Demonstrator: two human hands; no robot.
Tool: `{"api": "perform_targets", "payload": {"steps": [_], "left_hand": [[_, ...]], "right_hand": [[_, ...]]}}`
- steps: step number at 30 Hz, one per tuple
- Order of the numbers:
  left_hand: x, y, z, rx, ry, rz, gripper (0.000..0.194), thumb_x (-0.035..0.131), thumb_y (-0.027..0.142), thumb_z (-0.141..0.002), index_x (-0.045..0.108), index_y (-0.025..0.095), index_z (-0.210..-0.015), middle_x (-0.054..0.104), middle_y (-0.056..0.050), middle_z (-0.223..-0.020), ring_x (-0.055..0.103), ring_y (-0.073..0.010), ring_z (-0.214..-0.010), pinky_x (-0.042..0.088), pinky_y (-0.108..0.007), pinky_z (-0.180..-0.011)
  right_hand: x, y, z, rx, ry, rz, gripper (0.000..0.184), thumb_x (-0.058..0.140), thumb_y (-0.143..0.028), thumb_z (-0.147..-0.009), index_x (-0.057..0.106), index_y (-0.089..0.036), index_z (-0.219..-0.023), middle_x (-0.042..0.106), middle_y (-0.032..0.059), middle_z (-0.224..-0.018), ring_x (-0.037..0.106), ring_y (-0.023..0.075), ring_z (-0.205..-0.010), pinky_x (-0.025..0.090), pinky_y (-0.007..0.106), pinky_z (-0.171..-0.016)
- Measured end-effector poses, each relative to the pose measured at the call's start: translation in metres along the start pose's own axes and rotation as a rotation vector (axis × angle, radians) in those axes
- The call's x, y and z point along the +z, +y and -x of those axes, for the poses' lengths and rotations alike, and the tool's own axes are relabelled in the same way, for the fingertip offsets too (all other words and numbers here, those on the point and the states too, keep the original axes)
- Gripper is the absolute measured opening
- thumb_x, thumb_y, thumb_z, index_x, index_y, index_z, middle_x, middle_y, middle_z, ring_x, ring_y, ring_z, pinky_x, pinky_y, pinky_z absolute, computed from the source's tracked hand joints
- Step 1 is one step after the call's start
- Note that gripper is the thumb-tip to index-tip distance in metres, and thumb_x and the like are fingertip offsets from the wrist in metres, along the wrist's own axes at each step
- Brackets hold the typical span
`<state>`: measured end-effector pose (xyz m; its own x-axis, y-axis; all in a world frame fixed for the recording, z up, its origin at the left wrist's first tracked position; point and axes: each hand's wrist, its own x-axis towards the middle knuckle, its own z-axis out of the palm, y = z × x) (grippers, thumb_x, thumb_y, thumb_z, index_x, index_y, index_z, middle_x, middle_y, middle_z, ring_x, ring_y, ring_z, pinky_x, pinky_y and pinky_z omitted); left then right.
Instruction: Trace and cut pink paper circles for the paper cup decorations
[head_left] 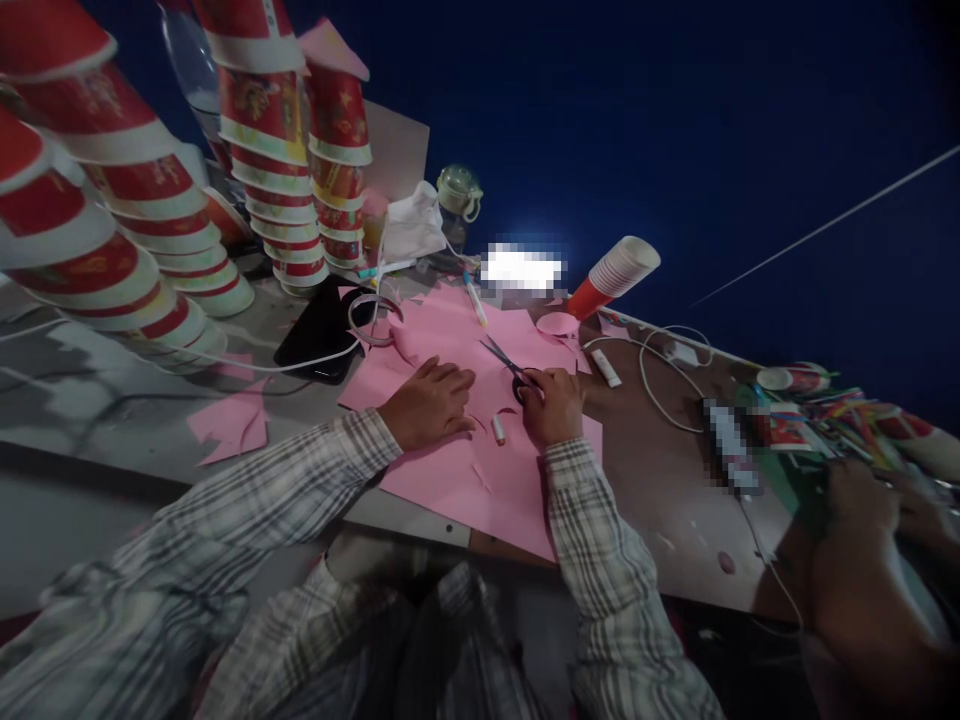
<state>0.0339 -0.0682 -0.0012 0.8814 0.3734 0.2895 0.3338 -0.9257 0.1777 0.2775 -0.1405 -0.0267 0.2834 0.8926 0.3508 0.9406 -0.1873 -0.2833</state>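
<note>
Large pink paper sheets (495, 490) cover the table in front of me. My left hand (430, 403) lies on the pink paper with its fingers stretched out and nothing visible in it. Over to the right, my right hand (553, 405) is closed around the handles of a pair of scissors (510, 362), whose blades point away to the upper left, over the paper. Between my hands lies a small white cylinder (499, 429), perhaps a glue stick. Beyond the scissors rests a white marker with a blue end (474, 298). A roll of tape (373, 318) stands past my left hand.
Tall stacks of red and white paper cups (274, 150) rise at the left. A black phone (319, 330) lies near them. More stacked cups (613, 275) lean at the back. White cables (652, 385) cross the right side, where another person's arm (862, 560) rests.
</note>
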Motion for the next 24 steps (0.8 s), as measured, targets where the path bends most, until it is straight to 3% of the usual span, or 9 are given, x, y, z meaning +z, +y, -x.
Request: {"api": "perform_targets", "payload": {"steps": [8,18,21,24], "left_hand": [[0.004,-0.003,0.0,0.014,-0.034,0.032,0.055,0.044,0.059,-0.096,0.066,0.009,-0.103,0.068,-0.017,-0.109,0.061,-0.0278,-0.105,0.046,-0.042,-0.092],[-0.007,0.001,-0.003,-0.043,-0.093,-0.007,0.038,0.05,0.044,-0.098,0.066,0.011,-0.093,0.066,-0.013,-0.097,0.059,-0.0238,-0.089,0.046,-0.038,-0.083],[-0.004,-0.001,-0.003,-0.048,-0.098,-0.003,0.043,0.053,0.051,-0.095,0.066,0.01,-0.098,0.065,-0.014,-0.101,0.058,-0.0259,-0.092,0.045,-0.04,-0.084],[0.001,-0.005,-0.001,-0.027,-0.075,0.004,0.064,0.058,0.068,-0.084,0.065,0.01,-0.11,0.062,-0.016,-0.109,0.056,-0.0291,-0.098,0.045,-0.042,-0.087]], "right_hand": [[-0.003,0.0,-0.002,0.091,0.001,0.043,0.03,0.054,-0.022,-0.085,0.072,-0.018,-0.108,0.069,0.0109,-0.107,0.053,0.0279,-0.1,0.033,0.043,-0.091],[0.0,0.014,-0.007,0.206,0.15,0.063,0.029,0.052,-0.026,-0.085,0.073,-0.018,-0.104,0.067,0.0136,-0.109,0.052,0.0298,-0.106,0.034,0.046,-0.093],[-0.003,0.009,-0.007,0.159,0.26,0.004,0.033,0.053,-0.033,-0.086,0.071,-0.016,-0.107,0.066,0.0141,-0.107,0.054,0.0293,-0.103,0.036,0.045,-0.092],[-0.005,-0.001,-0.005,0.037,0.272,-0.097,0.037,0.054,-0.037,-0.086,0.067,-0.015,-0.113,0.067,0.009,-0.089,0.058,0.0262,-0.092,0.038,0.044,-0.092]]}}
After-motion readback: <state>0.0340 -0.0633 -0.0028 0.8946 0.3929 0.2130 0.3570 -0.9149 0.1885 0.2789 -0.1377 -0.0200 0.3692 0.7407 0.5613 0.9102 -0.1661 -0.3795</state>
